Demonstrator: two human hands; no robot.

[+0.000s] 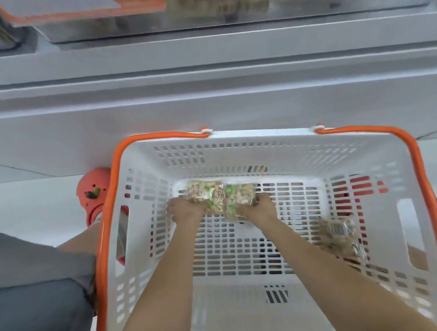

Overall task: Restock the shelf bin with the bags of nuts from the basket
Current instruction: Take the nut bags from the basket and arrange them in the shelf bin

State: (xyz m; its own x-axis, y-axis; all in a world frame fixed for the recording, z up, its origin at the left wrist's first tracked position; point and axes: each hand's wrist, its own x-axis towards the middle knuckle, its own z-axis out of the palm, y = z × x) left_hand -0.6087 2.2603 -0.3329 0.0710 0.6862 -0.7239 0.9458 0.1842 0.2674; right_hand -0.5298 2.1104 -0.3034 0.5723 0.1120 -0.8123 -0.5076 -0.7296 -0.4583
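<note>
Pickup step: left hand (187, 211) and right hand (256, 207) each grip bags of nuts (221, 195) deep inside basket (236, 137); lifting them toward shelf bin (250, 5) likely follows.

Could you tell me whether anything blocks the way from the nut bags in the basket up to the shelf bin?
Nothing visible does. Both hands, left hand and right hand, grip the clear bags of pale nuts inside the open-topped white slotted basket; the clear shelf bin sits above, beyond grey shelving.
</note>
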